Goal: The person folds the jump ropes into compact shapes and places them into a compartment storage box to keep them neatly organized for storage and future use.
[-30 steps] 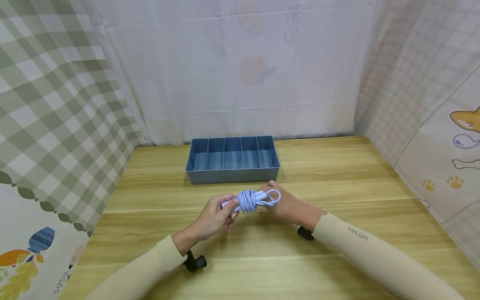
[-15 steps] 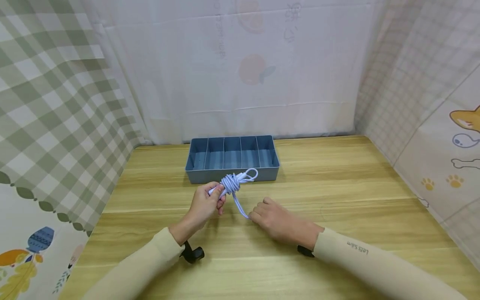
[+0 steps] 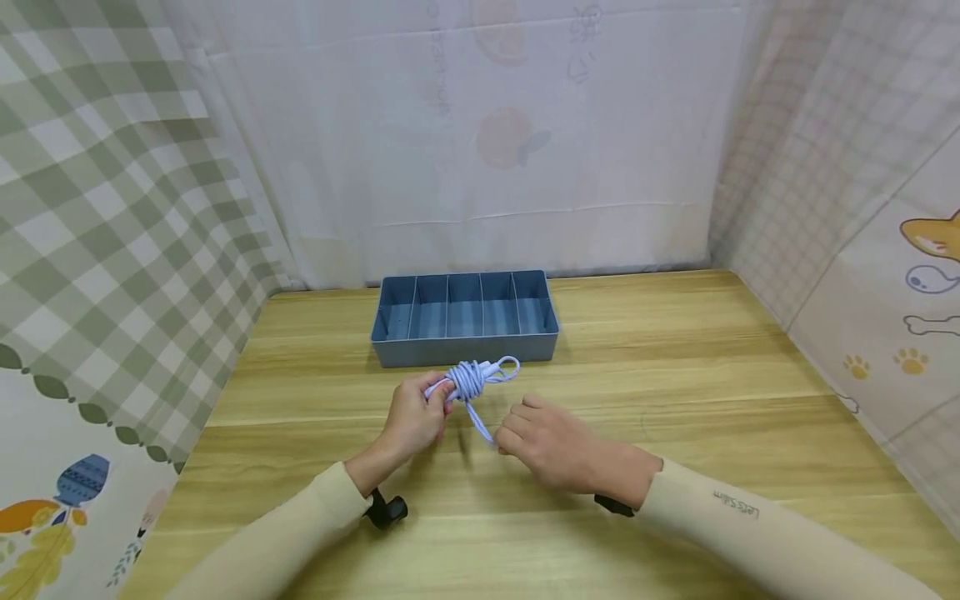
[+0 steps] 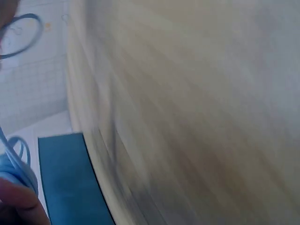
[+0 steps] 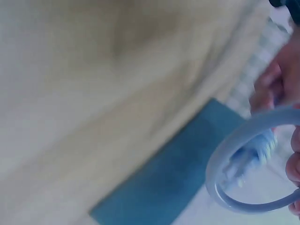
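Note:
A pale-blue cord (image 3: 467, 382) is wound into a bundle, with a small loop sticking out at its right end. My left hand (image 3: 412, 414) pinches the bundle's left end between thumb and fingers, above the table. From the windings a doubled strand runs down to my right hand (image 3: 547, 446), whose curled fingers grip it. A large loop of the cord (image 5: 216, 161) shows beside the right fingers (image 5: 294, 167) in the right wrist view. The left wrist view catches the left thumb (image 4: 21, 194) against the windings. Most fingertips of the right hand are hidden in the head view.
Behind the hands stands a blue-grey tray (image 3: 465, 350) with several compartments, near the back of the wooden table (image 3: 660, 358). A white curtain (image 3: 337, 167) hangs behind it, and patterned cloths flank both sides.
The right hand has moved from the bundle's right end toward me, drawing out a doubled strand. The left hand shifted left with the bundle, which tilted up and then came back lower and flatter.

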`<move>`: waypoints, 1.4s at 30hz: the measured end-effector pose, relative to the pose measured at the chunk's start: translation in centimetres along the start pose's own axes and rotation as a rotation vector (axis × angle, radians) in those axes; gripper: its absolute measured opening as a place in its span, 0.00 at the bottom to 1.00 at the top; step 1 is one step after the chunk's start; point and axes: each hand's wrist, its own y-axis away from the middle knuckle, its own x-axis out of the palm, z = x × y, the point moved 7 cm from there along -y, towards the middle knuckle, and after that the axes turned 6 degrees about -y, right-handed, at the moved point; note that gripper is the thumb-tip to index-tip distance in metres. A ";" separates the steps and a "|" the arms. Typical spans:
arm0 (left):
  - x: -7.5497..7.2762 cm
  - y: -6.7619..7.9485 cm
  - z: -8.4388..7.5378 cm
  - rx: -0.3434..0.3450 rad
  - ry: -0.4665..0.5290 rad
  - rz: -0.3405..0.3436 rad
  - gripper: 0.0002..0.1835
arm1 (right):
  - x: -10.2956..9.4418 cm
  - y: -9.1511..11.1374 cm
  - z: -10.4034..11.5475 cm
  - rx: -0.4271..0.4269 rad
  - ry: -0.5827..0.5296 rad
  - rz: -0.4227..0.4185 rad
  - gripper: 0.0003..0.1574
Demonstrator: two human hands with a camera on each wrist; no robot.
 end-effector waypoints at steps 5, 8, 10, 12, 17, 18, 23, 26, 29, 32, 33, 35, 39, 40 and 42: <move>0.2 0.3 -0.6 0.079 -0.178 0.101 0.09 | -2.1 -0.4 -1.5 -0.010 0.041 -0.028 0.08; 0.8 0.9 -1.0 0.119 -0.237 0.232 0.10 | -2.9 -0.3 -2.7 -0.018 0.011 -0.021 0.07; 1.3 1.4 -1.3 0.162 -0.241 0.327 0.12 | -3.1 -0.2 -3.4 -0.029 -0.019 -0.017 0.06; 1.9 1.9 -1.6 0.205 -0.222 0.424 0.12 | -3.3 -0.1 -3.9 -0.042 -0.064 -0.010 0.07; 2.7 2.8 -1.9 0.237 -0.125 0.594 0.14 | -3.2 0.2 -4.6 -0.074 -0.154 -0.019 0.08; 2.7 2.9 -1.9 0.230 -0.102 0.614 0.14 | -3.2 0.3 -4.7 -0.075 -0.171 -0.023 0.08; 2.7 3.3 -1.7 0.176 0.028 0.721 0.15 | -2.8 0.6 -5.1 -0.032 -0.322 0.003 0.05; 2.8 3.5 -1.5 0.155 0.103 0.784 0.15 | -2.4 0.8 -5.4 0.021 -0.461 0.043 0.04; 3.0 3.8 -1.5 0.146 0.169 0.842 0.16 | -2.1 1.0 -5.8 0.066 -0.580 0.077 0.03; 3.1 4.1 -1.6 0.133 0.258 0.885 0.18 | -1.9 1.3 -6.1 0.084 -0.650 0.074 0.04; 3.2 4.2 -1.7 0.124 0.293 0.895 0.18 | -1.8 1.4 -6.2 0.083 -0.658 0.061 0.05; 3.2 4.3 -1.9 0.104 0.382 0.897 0.19 | -1.5 1.6 -6.3 0.099 -0.662 0.031 0.06; 3.3 4.1 -2.2 0.059 0.531 0.807 0.18 | -0.6 2.0 -6.6 0.170 -0.613 -0.074 0.10; 3.3 4.0 -2.3 0.049 0.556 0.768 0.17 | -0.3 2.1 -6.6 0.202 -0.601 -0.101 0.12; 3.3 3.8 -2.3 0.024 0.585 0.679 0.16 | 0.1 2.2 -6.5 0.273 -0.563 -0.151 0.16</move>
